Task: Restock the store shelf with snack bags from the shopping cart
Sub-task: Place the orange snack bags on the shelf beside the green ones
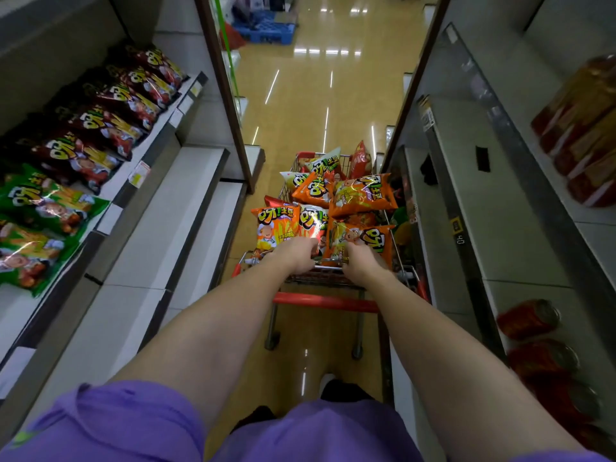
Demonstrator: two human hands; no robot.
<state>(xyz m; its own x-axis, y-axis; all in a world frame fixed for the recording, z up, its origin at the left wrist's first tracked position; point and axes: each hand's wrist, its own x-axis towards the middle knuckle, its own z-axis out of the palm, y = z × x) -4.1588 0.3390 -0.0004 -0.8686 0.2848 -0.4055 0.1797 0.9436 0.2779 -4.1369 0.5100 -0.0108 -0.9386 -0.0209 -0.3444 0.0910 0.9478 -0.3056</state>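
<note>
A red-framed shopping cart (325,301) stands in the aisle ahead of me, heaped with several orange snack bags. My left hand (295,255) grips the lower edge of an orange bag (275,228) at the cart's near left. My right hand (361,263) holds the bottom edge of another orange bag (363,238) at the near right. Both arms reach straight out over the cart handle. On the left shelf (143,176) lie rows of dark red snack bags (100,125) and green snack bags (40,208).
Bare white shelves (160,248) run below the stocked one on the left. The right shelving (500,228) carries red cans (530,320) and packaged goods (586,128). A blue pallet (266,28) sits far down the glossy aisle floor. My shoe shows below the cart.
</note>
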